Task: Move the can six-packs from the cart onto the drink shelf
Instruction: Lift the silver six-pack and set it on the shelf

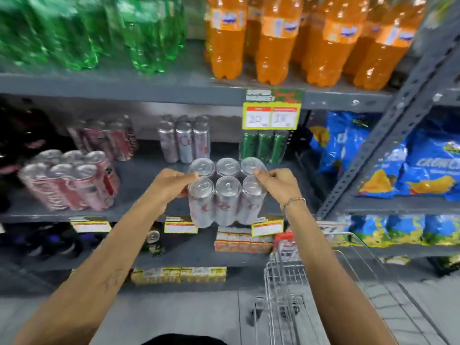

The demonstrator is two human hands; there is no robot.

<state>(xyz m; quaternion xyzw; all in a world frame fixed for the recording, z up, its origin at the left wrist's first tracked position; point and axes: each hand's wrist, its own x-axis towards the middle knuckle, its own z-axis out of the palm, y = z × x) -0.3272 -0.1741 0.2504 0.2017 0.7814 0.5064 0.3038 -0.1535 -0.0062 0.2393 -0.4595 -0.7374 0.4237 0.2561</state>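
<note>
Cart [293, 282]: one, wire, lower right.
Hands: two; left hand [174, 184] and right hand [278, 184] each clasp a side.
Silver six-pack [225, 195]: between them, six cans, at the drink shelf [139, 180] front edge.
Shelf packs: four.

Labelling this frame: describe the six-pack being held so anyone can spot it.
On the grey middle shelf, below the orange bottles, find the left hand and right hand. Between them sits the silver six-pack, silver where the left pack is red.
</note>
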